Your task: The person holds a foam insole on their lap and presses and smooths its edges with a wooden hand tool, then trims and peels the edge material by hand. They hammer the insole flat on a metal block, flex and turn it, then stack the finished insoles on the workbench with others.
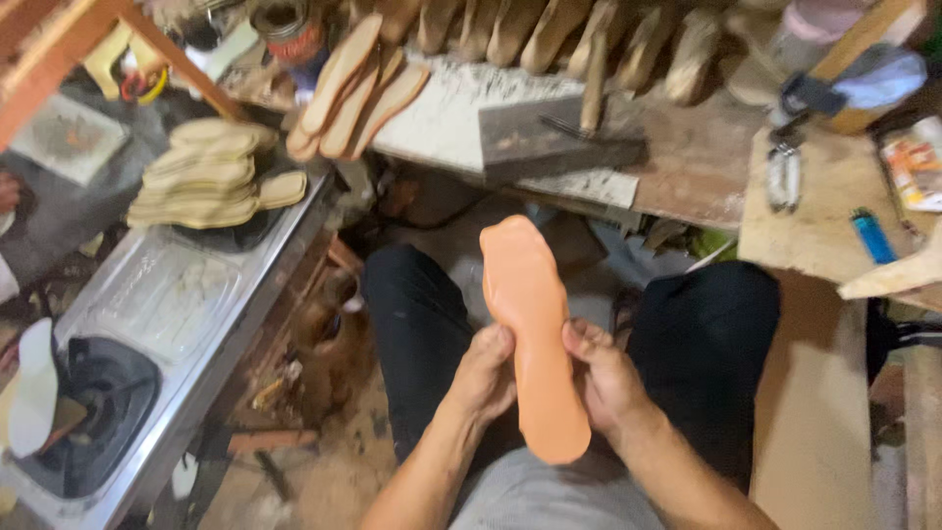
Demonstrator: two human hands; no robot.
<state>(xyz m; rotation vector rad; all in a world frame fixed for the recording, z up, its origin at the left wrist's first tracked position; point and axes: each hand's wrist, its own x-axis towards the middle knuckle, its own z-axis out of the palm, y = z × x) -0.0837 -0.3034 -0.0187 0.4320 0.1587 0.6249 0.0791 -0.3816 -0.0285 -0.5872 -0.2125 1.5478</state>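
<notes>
insole [532, 334] | pinched between left hand [484, 375] | right hand [601, 378] fingers

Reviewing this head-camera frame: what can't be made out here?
- Orange foot-shaped sole: its far face is turned away; left hand and right hand cover its edges.
- Both fingertips: hidden behind the sole.
- Row of tan shoe forms: cut off by the top edge.
- Metal tool: blurred.

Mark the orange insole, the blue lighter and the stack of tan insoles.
orange insole [525, 294], head view, on its upper half above the hands
blue lighter [871, 237], head view, mid-body, lying on the wooden bench
stack of tan insoles [201, 177], head view, middle of the pile
</notes>
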